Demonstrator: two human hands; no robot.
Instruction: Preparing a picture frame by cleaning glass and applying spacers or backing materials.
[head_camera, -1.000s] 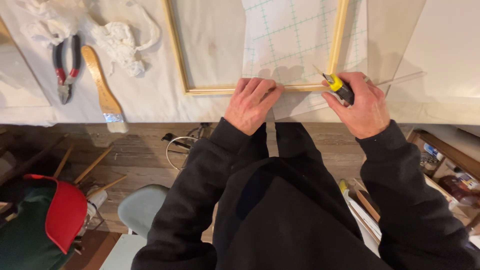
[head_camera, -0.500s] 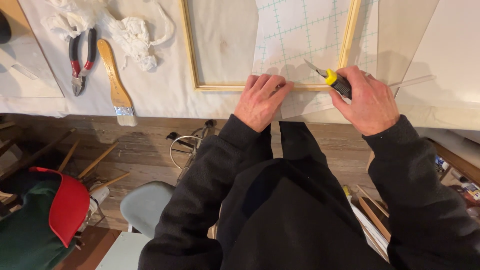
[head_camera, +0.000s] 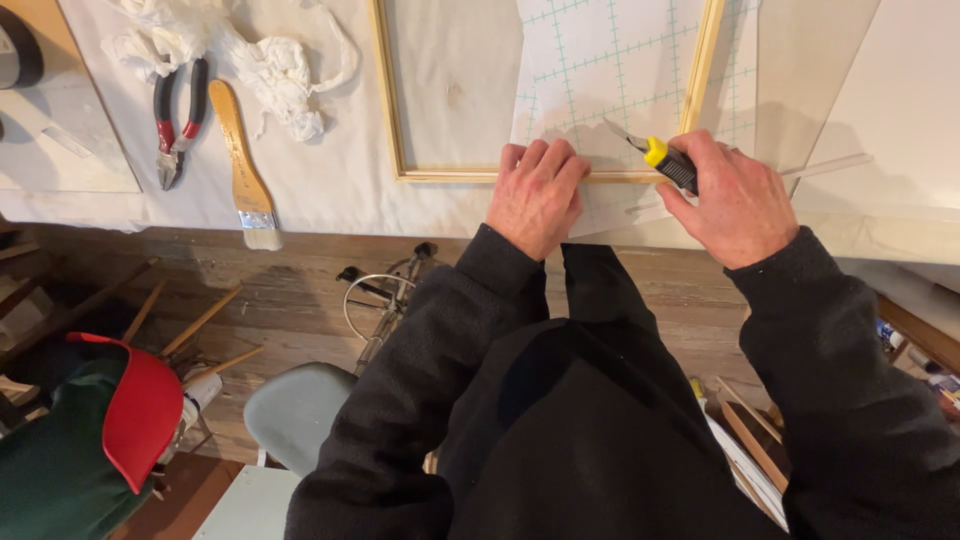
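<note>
**Knife at the frame's bottom rail, cut barely begun**

Compared with half a second earlier, the right hand had slid along the frame's bottom rail, carrying the blade closer to the right corner, while the left hand stayed planted.

Using the wooden frame (head_camera: 388, 100) as the landmark and going left to right: well off to its left lay red-handled pliers (head_camera: 176, 118), then a wooden-handled brush (head_camera: 240, 160), with a crumpled white rag (head_camera: 262, 62) just above them. All sat on the white table cover (head_camera: 330, 200).

On the frame's bottom rail, the left hand (head_camera: 538, 192) was pressed flat, fingers together and curled over the edge, gripping nothing, just pinning the rail and sheet. Right of it, the gridded sheet (head_camera: 610, 70) lay over the frame's right half, overhanging the rail.

The right hand (head_camera: 735, 195) was closed around a yellow-and-black utility knife (head_camera: 665, 160), blade tip on the sheet just above the rail near the right corner.

My read: the sheet was laid and held down, but trimming looked hardly started. The overhang below the rail was uncut as far as I could tell, and the other sides looked untouched.
</note>
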